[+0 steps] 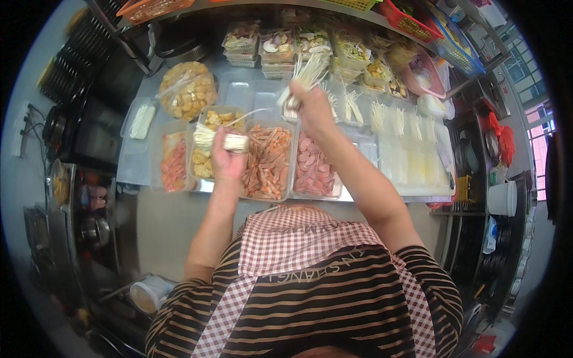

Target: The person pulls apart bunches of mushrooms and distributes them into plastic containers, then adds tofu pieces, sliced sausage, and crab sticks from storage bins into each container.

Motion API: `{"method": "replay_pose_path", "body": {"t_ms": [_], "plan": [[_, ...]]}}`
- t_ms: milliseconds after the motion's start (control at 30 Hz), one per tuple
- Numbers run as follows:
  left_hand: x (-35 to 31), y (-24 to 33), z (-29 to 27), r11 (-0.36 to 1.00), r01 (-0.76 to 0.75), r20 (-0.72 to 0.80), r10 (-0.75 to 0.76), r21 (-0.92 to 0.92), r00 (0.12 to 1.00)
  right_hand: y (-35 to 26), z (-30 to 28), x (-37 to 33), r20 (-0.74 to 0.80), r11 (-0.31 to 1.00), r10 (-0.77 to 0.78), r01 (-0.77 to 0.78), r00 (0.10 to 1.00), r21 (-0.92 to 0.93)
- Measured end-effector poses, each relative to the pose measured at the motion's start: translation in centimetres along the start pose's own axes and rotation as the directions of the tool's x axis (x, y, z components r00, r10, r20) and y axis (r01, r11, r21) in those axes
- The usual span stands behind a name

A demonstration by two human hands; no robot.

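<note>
1. Left of centre in the frame, the left hand (228, 160) pinches a white mushroom bunch (235, 142); at upper centre, the right hand (314, 107) grips another bunch (311, 69).
2. Loose strands could drop into the tub of brown strips (293, 157) should the left hand's pinch slacken.
3. Counted: two held bunches, one tub of pink slices (316, 196), one bag of yellow pieces (188, 90).

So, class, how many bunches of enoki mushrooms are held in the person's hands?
2: one bunch in the left hand, the second bunch in the right hand, farther forward. Each hand partly covers its bunch.
</note>
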State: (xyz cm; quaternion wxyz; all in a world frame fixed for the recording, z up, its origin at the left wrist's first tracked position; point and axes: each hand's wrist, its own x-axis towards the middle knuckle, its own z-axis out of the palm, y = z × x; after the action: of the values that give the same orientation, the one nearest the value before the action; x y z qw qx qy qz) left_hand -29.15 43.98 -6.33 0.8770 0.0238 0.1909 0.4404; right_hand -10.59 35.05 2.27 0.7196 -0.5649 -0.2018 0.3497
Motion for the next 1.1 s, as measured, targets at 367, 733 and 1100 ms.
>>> {"method": "replay_pose_path", "body": {"t_ms": [367, 733, 1100], "plan": [[-0.2, 3.9, 0.2, 0.924, -0.002, 0.246, -0.1, 0.382, 0.964, 3.4, 0.1, 4.8, 0.323, 0.577, 0.108, 0.205, 0.94, -0.791], [-2.6, -3.2, 3.3, 0.743, 0.082, 0.17, -0.257, 0.664, 0.951, 2.6, -1.1, -2.8, 0.33, 0.686, 0.152, 0.141, 0.932, -0.714], [-2.0, -5.2, 2.8, 0.886, 0.103, 0.248, -0.236, 0.453, 0.94, 1.3, -4.1, -3.5, 0.278, 0.909, 0.215, -0.087, 0.936, -0.408]]}}
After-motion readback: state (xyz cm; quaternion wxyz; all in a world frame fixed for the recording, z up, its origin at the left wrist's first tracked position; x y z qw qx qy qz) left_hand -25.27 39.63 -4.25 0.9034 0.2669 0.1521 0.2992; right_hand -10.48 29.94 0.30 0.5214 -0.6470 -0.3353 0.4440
